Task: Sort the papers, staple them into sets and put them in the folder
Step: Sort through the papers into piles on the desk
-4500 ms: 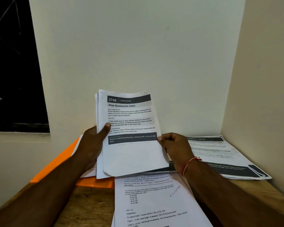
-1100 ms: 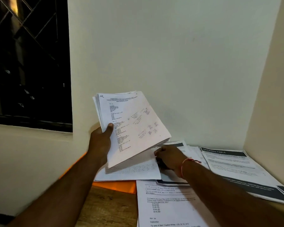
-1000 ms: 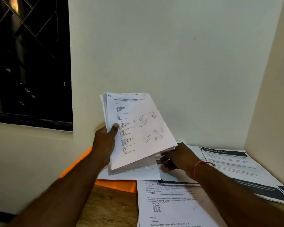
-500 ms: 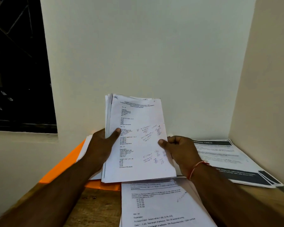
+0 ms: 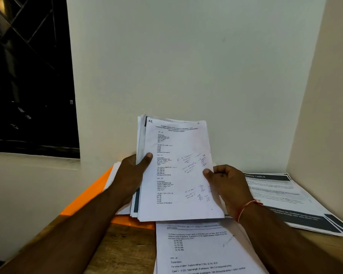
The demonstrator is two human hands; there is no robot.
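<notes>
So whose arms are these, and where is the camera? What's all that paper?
There is no machine here, just a person. The camera sits on their head and looks down, so you see their own arms. The left hand and the right hand hold up a stack of papers, one on each side. The top page shows printed maths questions and pen scribbles. Underneath is a wooden table, with an orange folder on the left, a printed sheet in front and papers with dark bands on the right. A dark window is far left.
</notes>
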